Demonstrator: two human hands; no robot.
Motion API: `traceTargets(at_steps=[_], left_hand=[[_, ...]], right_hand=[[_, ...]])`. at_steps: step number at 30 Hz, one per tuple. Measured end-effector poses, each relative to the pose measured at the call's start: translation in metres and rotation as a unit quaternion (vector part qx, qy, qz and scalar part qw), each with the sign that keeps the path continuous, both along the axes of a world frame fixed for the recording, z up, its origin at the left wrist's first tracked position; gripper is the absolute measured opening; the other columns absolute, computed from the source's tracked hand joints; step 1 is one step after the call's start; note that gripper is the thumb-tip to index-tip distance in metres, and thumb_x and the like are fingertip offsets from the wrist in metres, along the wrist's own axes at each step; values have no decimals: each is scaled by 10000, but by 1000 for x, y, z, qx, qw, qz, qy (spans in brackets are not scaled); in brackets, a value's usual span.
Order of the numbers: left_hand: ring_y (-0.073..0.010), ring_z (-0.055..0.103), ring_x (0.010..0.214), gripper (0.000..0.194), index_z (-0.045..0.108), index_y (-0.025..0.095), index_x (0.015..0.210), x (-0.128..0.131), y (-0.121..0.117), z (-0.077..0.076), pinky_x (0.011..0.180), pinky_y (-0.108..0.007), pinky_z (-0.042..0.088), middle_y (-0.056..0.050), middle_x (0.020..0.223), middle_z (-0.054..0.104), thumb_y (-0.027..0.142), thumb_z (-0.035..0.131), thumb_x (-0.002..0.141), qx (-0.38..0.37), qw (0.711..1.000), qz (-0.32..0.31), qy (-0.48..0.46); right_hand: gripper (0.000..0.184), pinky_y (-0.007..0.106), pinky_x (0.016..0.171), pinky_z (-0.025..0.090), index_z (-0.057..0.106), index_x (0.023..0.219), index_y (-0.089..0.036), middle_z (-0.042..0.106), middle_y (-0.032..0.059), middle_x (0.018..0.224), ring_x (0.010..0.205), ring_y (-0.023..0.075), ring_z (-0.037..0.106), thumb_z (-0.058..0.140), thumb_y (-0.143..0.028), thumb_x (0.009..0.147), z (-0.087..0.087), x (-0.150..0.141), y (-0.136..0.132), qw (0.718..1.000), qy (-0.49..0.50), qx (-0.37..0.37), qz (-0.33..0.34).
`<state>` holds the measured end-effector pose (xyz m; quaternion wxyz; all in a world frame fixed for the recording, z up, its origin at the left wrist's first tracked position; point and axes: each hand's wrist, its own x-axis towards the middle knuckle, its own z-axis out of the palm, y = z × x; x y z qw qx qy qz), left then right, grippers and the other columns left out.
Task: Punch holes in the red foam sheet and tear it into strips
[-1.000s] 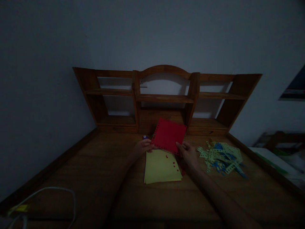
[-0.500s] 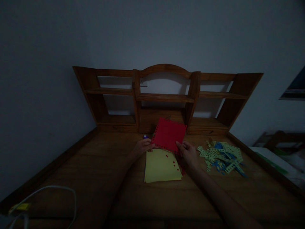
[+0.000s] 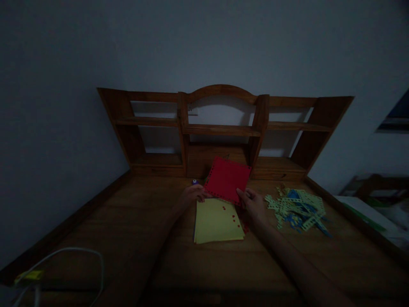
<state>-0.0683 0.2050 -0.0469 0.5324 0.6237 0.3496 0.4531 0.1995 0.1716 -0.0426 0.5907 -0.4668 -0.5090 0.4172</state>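
Both my hands hold up a red paper sheet [image 3: 227,179] with small holes punched along its edges. My left hand [image 3: 192,194] is closed at the sheet's lower left edge, gripping a small purple punch [image 3: 194,182] against it. The fingers of my right hand [image 3: 252,203] pinch the sheet's lower right corner. Below the sheet a stack of yellow paper [image 3: 217,221] lies flat on the wooden desk [image 3: 134,230], with a few red punched bits [image 3: 233,218] scattered on it.
A pile of cut yellow-green and blue paper strips [image 3: 297,207] lies right of my right hand. A wooden shelf unit [image 3: 220,128] stands at the desk's back against the wall. A white cable [image 3: 79,256] and a yellow tag [image 3: 28,275] sit at the near left. The scene is dim.
Both hands and the red sheet have stayed almost still; the view has shifted slightly.
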Motion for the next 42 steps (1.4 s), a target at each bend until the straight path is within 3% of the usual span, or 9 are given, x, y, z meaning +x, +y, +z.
traceTargets(at_steps=[4, 10, 14, 19, 24, 32, 38, 42], left_hand=[[-149, 612, 639, 300, 616, 131, 832, -1, 1, 1, 616, -259, 471, -118, 877, 706, 429, 588, 817, -14, 1000, 17, -17], [-101, 527, 466, 348, 584, 138, 742, -4, 6, -3, 443, -194, 388, -5, 566, 575, 478, 571, 820, -23, 998, 60, -11], [-90, 518, 438, 347, 527, 159, 794, -3, 10, -8, 379, -175, 350, -21, 642, 635, 502, 568, 822, -20, 996, 86, -11], [-79, 499, 374, 355, 446, 185, 856, 0, 13, -7, 345, -171, 325, -81, 772, 718, 519, 562, 823, -12, 997, 71, -9], [-87, 512, 400, 349, 488, 179, 931, 5, 8, -5, 382, -182, 351, -84, 763, 725, 499, 576, 824, -2, 999, 32, 24], [-74, 465, 422, 328, 577, 154, 873, 7, -1, -5, 419, -204, 351, -71, 795, 722, 478, 590, 819, 39, 995, 20, 93], [-68, 477, 430, 325, 566, 149, 822, 6, 3, -5, 438, -207, 376, -49, 768, 696, 472, 543, 852, 81, 993, 54, 69], [-69, 499, 422, 343, 527, 151, 820, 4, 6, -6, 415, -199, 374, -35, 748, 669, 490, 505, 870, 70, 995, 54, 34]], right_hand=[[407, 224, 417, 261, 509, 620, -204, 467, -49, 478, 427, 104, 386, 691, -565, 670, 6, -3, -4, 1000, 17, -9, -8], [438, 227, 411, 274, 499, 607, -207, 463, -50, 459, 428, 109, 407, 711, -590, 622, 14, -5, -10, 1000, 22, -13, -16], [434, 227, 416, 278, 508, 619, -206, 471, -46, 465, 437, 113, 423, 702, -594, 633, 14, -6, -11, 1000, 21, -15, -12], [421, 234, 425, 279, 508, 624, -209, 491, -31, 490, 454, 123, 430, 682, -590, 668, 10, -3, -8, 1000, 11, -5, -4], [406, 229, 435, 269, 492, 618, -200, 466, -42, 520, 450, 102, 389, 673, -551, 711, 5, 0, -4, 1000, -7, 0, 15], [372, 229, 416, 221, 509, 625, -194, 441, -56, 502, 420, 86, 347, 663, -510, 745, 4, -3, -5, 999, -11, 1, 30], [345, 238, 399, 259, 618, 756, -191, 506, -40, 489, 397, 103, 406, 653, -534, 741, 9, -4, -7, 999, 3, -30, 29], [366, 241, 392, 270, 628, 751, -190, 537, -26, 504, 389, 106, 431, 615, -556, 757, 7, -1, -5, 998, 25, -42, 32]])
